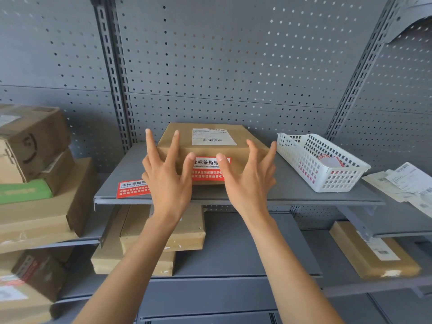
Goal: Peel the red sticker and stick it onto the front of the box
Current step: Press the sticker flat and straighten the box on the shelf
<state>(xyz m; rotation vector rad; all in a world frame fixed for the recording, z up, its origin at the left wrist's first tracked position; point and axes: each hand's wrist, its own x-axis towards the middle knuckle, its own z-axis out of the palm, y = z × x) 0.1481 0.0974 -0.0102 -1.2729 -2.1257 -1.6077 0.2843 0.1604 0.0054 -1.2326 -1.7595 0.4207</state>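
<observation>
Here, from my head camera, the box (pixel 211 150) sits on the grey shelf (pixel 292 190), its top carrying a white shipping label (pixel 213 136) whose print is too small to read. The red sticker (pixel 208 170) is on the box's front face, and both my hands cover its ends, so only the middle of its white lettering shows.

My left hand (pixel 167 174) is spread wide, fingers splayed: the thumb tip presses the sticker's left part, two fingers lie up over the box's top left edge, and the palm hides the front left corner. It grips nothing; it lies flat against the cardboard.

My right hand (pixel 249 177) is likewise open and empty, its thumb tip on the sticker's upper right, the other fingers fanned around the box's right end. Whether those fingers touch the cardboard I cannot tell.

A second red sticker (pixel 131 188) lies flat on the shelf to the left, its right end hidden behind my left hand.

To the right stands a white basket (pixel 327 181); something red and white lies inside, seen only through the mesh. Loose paper labels (pixel 408 183) at the far right run off the frame, and stacked cardboard parcels (pixel 39 174) at the left are cut off too.
</observation>
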